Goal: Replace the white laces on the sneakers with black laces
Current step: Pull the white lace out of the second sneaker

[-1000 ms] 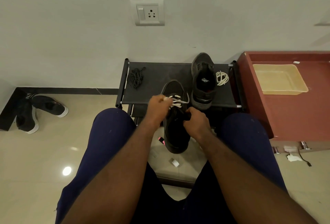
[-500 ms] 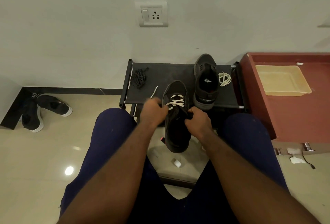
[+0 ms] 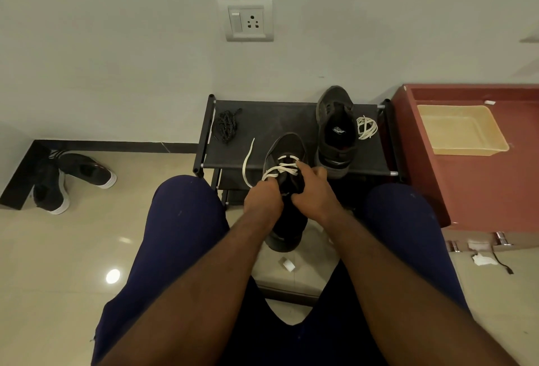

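Your left hand (image 3: 262, 199) grips the loose left strand of the white lace (image 3: 281, 168). Your right hand (image 3: 316, 190) curls round the sneaker (image 3: 287, 146), forefinger on the crossings, so it is the nearer hand to them. The sneaker is held between your knees, long axis running away from you, toe toward the shoe rack (image 3: 277, 120). Count: two sneakers, the second sneaker (image 3: 335, 132) on the rack; one coiled white lace (image 3: 366, 127); one black-lace bundle (image 3: 227, 125).
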`<state>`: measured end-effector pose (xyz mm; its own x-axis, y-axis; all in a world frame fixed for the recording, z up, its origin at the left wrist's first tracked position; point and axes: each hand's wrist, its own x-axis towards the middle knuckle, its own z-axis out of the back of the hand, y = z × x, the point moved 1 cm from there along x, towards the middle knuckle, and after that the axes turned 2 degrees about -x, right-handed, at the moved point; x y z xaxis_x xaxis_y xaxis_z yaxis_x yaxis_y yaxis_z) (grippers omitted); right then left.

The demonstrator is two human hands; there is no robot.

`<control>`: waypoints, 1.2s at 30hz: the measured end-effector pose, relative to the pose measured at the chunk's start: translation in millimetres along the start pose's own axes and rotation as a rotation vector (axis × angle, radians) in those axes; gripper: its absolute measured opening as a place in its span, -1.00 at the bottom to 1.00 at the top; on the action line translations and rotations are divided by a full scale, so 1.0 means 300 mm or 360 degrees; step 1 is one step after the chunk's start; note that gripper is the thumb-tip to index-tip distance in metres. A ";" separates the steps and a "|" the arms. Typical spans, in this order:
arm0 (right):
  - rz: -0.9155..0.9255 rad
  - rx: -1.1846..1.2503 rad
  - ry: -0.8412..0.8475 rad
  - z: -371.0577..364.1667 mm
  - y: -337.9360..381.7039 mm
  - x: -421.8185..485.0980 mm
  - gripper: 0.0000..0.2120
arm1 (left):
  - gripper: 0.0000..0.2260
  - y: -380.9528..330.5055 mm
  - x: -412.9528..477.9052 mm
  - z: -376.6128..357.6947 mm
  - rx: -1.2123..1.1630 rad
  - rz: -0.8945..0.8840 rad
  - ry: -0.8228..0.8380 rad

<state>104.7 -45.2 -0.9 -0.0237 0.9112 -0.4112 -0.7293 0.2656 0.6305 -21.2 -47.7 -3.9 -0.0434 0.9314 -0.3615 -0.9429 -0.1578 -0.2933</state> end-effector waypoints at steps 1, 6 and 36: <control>0.0018 0.0034 0.0040 0.000 -0.004 0.015 -0.31 | -0.78 0.004 0.001 -0.007 0.0007 -0.0001 -0.0002; 0.0090 0.0000 0.0141 -0.008 -0.016 0.054 -0.57 | -0.78 0.005 -0.006 -0.026 0.0046 -0.0003 0.0036; -0.0274 -0.0014 0.0246 0.117 -0.016 -0.052 -0.73 | -0.80 -0.002 -0.035 0.000 -0.0258 0.0130 0.0054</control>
<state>132.6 -49.6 25.5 -0.0025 0.7933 -0.6088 -0.7374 0.4098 0.5370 -20.0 -57.5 0.1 -0.1038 0.9020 -0.4190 -0.8710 -0.2858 -0.3996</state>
